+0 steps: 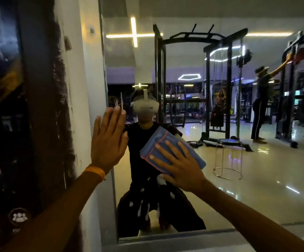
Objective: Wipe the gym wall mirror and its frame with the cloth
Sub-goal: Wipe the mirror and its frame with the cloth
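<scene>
Stands close before the mirror (238,170), both arms stretched toward it. Presses the left hand (109,140) flat on the glass at the mirror's left edge, fingers straight and close together, gripping nothing, fingertips meeting their own reflection. Wears an orange wristband (94,172) on that wrist.

Lays the right hand (180,166) over the blue cloth (158,140), fingers spread and straight, pushing it flat to the mirror rather than clutching it. Has the cloth folded into a thick pad with a red stitched edge, on the lower left part of the mirror, just right of the left hand but apart from it, well above the mirror's bottom edge.

Along the mirror's bottom and up its left side: the frame (184,234), a pale grey strip. Left of the mirror: a white wall strip (91,70) with dark smudging, then a dark poster (5,106).

Reflected in the mirror: the wearer in a black top and white headset (144,104), a black cable rack (218,84), a round stool (227,157) on a glossy floor, and at the mirror's far right a second person (260,106) reaching up at a machine. Low in the mirror, under the cloth: white blotches (142,206); cannot tell whether on the glass or part of the reflection.
</scene>
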The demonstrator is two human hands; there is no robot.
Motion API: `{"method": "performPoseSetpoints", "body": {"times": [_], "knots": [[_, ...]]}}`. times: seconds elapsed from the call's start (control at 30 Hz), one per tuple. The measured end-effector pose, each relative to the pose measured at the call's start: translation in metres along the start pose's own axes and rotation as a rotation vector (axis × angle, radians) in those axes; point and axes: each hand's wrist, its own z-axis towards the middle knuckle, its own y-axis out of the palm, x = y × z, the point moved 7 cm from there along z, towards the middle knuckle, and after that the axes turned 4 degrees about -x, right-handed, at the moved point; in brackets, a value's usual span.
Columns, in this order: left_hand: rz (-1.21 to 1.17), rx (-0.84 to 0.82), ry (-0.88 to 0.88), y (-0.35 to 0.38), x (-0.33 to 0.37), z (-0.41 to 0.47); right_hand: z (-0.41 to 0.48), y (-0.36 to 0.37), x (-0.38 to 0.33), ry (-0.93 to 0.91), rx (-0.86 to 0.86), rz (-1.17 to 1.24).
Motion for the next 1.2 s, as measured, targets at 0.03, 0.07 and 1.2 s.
{"method": "performPoseSetpoints", "body": {"times": [0.03,0.07,1.2], "knots": [[0.006,0.001,-0.009,0.0,0.0,-0.003,0.001,-0.003,0.008,-0.052,-0.001,-0.006],[0.006,-0.001,-0.014,0.001,0.001,-0.005,0.008,-0.01,0.022,-0.071,0.008,-0.022],[0.026,0.005,-0.022,0.015,0.003,-0.061,-0.005,-0.016,0.027,0.165,0.069,0.013]]}}
